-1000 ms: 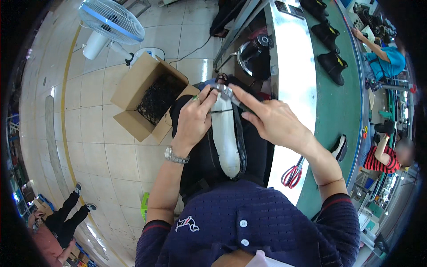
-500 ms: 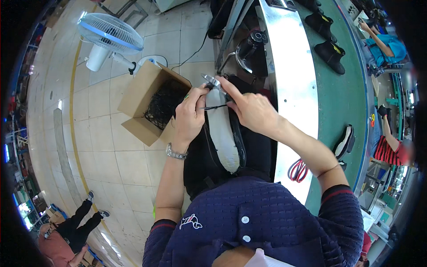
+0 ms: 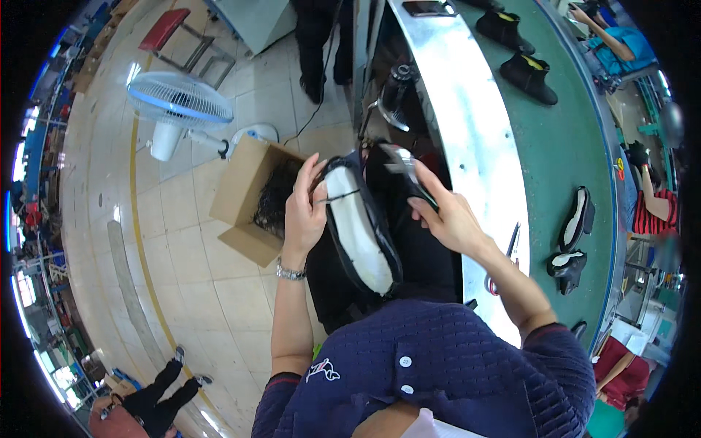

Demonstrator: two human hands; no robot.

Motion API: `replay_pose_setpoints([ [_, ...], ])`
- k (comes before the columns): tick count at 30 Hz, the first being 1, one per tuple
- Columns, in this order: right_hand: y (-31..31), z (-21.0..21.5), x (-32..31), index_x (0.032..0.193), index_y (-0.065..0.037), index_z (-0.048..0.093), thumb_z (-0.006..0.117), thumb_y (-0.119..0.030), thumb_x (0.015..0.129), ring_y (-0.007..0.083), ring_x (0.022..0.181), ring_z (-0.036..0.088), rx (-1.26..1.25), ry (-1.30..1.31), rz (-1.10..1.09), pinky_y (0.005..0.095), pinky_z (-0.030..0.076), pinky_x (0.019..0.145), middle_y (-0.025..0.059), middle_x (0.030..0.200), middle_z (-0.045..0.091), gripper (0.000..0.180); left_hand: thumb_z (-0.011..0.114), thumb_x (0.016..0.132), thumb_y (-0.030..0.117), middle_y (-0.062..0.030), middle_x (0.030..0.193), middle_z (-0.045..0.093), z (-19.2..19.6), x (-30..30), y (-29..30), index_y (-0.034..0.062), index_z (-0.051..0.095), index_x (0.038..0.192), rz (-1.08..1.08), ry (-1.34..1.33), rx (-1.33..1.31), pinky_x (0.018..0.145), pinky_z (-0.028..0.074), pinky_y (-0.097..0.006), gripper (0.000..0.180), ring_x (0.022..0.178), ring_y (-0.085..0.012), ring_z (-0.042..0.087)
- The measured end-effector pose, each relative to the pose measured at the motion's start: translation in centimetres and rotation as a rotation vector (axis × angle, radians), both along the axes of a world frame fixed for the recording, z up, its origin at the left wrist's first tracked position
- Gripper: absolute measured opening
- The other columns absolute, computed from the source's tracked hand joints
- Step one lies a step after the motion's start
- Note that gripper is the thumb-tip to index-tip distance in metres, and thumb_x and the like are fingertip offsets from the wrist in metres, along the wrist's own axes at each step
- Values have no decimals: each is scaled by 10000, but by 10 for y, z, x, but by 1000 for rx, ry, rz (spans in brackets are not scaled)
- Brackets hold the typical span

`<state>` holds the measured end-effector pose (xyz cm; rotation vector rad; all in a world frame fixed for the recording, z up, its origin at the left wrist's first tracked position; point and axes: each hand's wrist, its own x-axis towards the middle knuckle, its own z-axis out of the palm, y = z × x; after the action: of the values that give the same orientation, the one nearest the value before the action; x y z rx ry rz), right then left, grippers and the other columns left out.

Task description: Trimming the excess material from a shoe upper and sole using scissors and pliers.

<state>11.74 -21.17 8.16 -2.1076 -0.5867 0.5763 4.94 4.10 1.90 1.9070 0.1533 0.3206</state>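
The left hand [image 3: 303,212] gripped the toe end of a black shoe upper [image 3: 359,230] held over the person's lap, fingers curled round its rim and thumb pressing a thin dark strand across the pale insole; the right hand [image 3: 447,215] was closed around a small metal tool [image 3: 400,162], apparently snips or pliers, raised just beside the shoe's tip and not touching it; the shoe lay tilted, toe away from the body, sole side up, between the two hands.

A slip seemed the chief risk; the tool's point stood close to the left fingers, and a jerk toward the shoe could nick them or score the soft upper; a loose grip on the curved rim could let the shoe roll off the lap toward the open cardboard box [image 3: 244,201] on the tiled floor.

The upper looked matte black and pliable, a long oval; the insole was smooth and off-white; the tool glinted like steel; the box was plain brown card holding dark scraps; the worktop [image 3: 577,146] had a green felt-like belt edged by a shiny metal strip, bearing finished black boots [image 3: 527,73], more shoe uppers [image 3: 577,219] and red-handled scissors [image 3: 500,270]; a white pedestal fan [image 3: 179,102] stood on the floor.
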Motion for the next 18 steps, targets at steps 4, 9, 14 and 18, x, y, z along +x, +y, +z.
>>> replay_pose_setpoints([
  [4, -75, -66, -7, 1473, -158, 301, 617, -165, 892, 342, 804, 658, -379, -254, -380, 425, 515, 749, 190, 996, 666, 661, 439, 853, -50, -166, 1161, 609, 16, 5, -7, 114, 479, 1373, -90, 64, 134, 824, 455, -286, 546, 878, -232, 583],
  [9, -138, -113, -28, 1442, -139, 360, 635, -196, 863, 397, 1110, 553, -490, -234, -592, 457, 429, 949, 232, 1250, 547, 643, 405, 810, -75, -101, 1223, 622, 17, 7, -7, 93, 497, 1354, -105, -8, 131, 768, 449, -257, 577, 800, -165, 548],
  [14, -197, -113, -85, 1256, 6, 518, 679, -138, 806, 374, 1125, 514, -428, -356, -823, 417, 400, 985, 225, 1205, 543, 499, 409, 862, -28, -62, 1289, 601, 19, 9, -8, 69, 438, 1391, -142, 1, 108, 759, 433, -221, 538, 756, -114, 510],
  [18, -234, -121, -150, 1115, 1, 556, 718, -154, 794, 277, 802, 609, -597, -91, -1073, 386, 483, 748, 147, 898, 622, 391, 431, 962, 152, -62, 1328, 578, -4, 9, 4, 68, 349, 1441, -139, -39, 7, 725, 433, -224, 493, 739, -107, 496],
])
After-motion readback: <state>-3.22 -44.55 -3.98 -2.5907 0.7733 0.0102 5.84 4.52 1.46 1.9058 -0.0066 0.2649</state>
